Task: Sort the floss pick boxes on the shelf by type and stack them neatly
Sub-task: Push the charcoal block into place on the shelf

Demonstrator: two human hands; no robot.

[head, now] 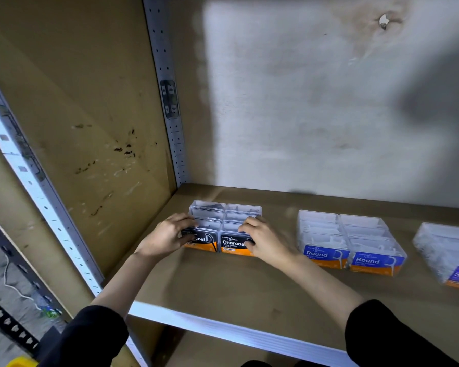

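On the brown shelf board (223,282), several clear boxes with black "Charcoal" labels (232,246) stand in two close rows near the left rear. My left hand (170,235) grips the left row's front box from its left side. The front box of the right row is held by my right hand (260,241), fingers curled over its top. To the right stands a block of blue-labelled "Round" boxes (350,258) in two rows. A third group with purple labels (451,260) sits at the right edge, partly cut off.
The shelf's brown side panel (96,144) rises close on the left, with a perforated metal upright (170,102) in the corner. A stained wall (316,102) closes the back. The white front rail (223,327) runs along the near edge.
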